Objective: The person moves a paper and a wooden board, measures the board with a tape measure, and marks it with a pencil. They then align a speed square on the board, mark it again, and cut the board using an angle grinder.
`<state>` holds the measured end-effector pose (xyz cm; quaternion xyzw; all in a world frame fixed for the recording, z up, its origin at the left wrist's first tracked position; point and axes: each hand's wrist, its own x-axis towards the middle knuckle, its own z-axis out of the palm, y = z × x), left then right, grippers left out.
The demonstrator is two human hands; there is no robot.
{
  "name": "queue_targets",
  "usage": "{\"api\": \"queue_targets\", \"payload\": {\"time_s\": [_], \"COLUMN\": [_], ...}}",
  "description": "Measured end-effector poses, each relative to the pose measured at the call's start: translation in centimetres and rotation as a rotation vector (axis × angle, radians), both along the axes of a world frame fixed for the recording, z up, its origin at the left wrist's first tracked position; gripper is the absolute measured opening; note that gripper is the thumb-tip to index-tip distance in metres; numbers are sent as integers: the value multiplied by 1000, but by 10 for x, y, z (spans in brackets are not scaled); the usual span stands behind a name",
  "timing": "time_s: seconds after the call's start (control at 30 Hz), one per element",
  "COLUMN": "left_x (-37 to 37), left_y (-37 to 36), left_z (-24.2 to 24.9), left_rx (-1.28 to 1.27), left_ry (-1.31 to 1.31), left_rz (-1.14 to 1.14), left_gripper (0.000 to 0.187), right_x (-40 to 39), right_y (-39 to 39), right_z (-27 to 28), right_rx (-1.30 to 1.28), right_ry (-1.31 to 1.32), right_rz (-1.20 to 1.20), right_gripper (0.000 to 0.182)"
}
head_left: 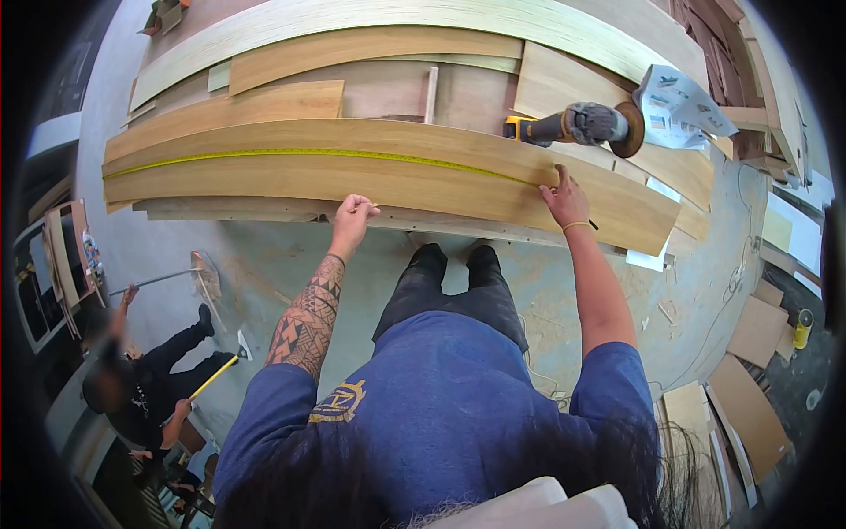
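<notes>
A long wooden board (423,182) lies across the stack, with a yellow measuring tape (291,152) stretched along it from its left end. My left hand (350,222) is closed in a pinch at the board's near edge; a small pale tip shows at the fingers, too small to name. At the tape's right end, my right hand (567,198) rests on the board, thumb and fingers around the tape end and one finger stretched out. A thin dark stick (593,225) pokes out beside the right wrist.
A power tool with a round disc (589,125) lies behind my right hand, beside a printed sheet (677,108). More planks (379,42) lie farther back. At the lower left, a person in dark clothes (132,397) holds a long pole (154,282) and a yellow stick (213,377). Panels (749,414) lie at right.
</notes>
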<state>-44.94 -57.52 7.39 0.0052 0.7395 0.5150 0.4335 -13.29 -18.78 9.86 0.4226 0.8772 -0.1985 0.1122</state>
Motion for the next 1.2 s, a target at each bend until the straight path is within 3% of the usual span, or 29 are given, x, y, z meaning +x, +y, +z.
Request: {"api": "queue_targets", "payload": {"time_s": [0.27,0.43,0.7,0.93,1.2], "left_x": [42,78,115,126,125], "left_y": [78,131,196,222,220], "left_z": [20,27,11,17,12], "left_rx": [87,52,126,134,70], "left_ry": [88,190,363,523,506], "left_rz": [-122,-332,-391,-483,-457], "left_gripper": [9,11,15,17,17], "right_x": [18,11,7,11,33], "right_y": [34,45,49,51,65], "right_z": [17,23,29,33,32], "right_rx": [23,-21,-83,-106,-79], "right_ry": [-157,-208,-258,-207,-161], "right_rz": [-117,-155,-166,-154,-133], "right_gripper": [100,100,100,98,100]}}
